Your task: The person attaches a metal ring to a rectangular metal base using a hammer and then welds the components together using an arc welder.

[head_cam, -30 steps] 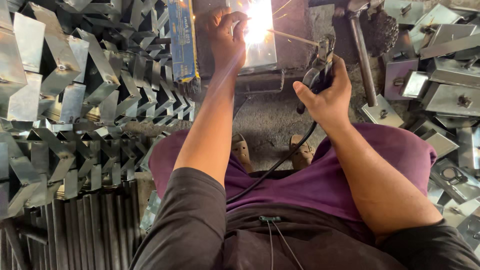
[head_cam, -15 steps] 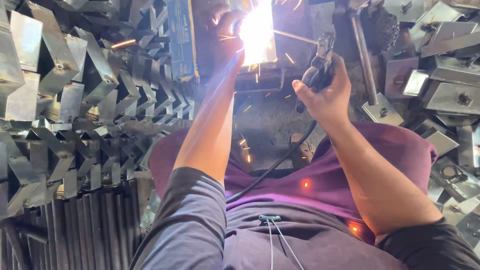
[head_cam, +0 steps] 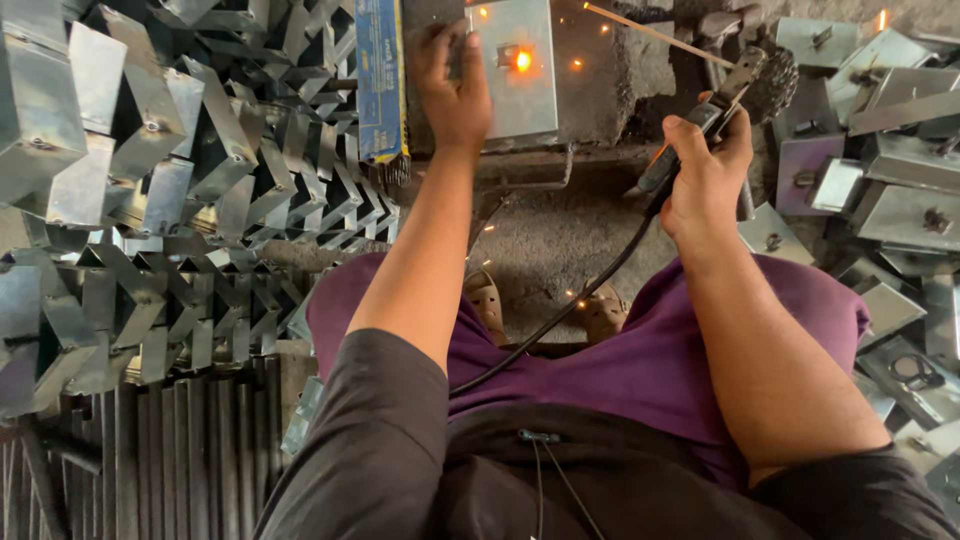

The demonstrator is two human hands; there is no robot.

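Note:
My left hand (head_cam: 452,88) rests on the left edge of a flat grey metal plate (head_cam: 520,95) lying on a dark work block. A small nut-like piece on the plate glows orange at a fresh weld spot (head_cam: 521,60). My right hand (head_cam: 705,170) grips a black electrode holder (head_cam: 700,135), its thin welding rod (head_cam: 650,33) pointing up-left, lifted off the plate. A black cable (head_cam: 560,315) runs from the holder down across my purple-clad lap. A few sparks lie scattered around the plate and floor.
Stacks of bent galvanised metal brackets (head_cam: 150,200) fill the left side. More metal plates with welded nuts (head_cam: 890,190) pile at the right. A blue box (head_cam: 378,80) stands beside the work block. Dark ribbed bars (head_cam: 150,450) lie at lower left. My sandalled feet (head_cam: 545,305) rest on the concrete floor.
The bright welding arc has gone out, leaving an orange glowing spot. My right hand has drawn the rod back to the right, away from the plate. The left hand stays on the plate.

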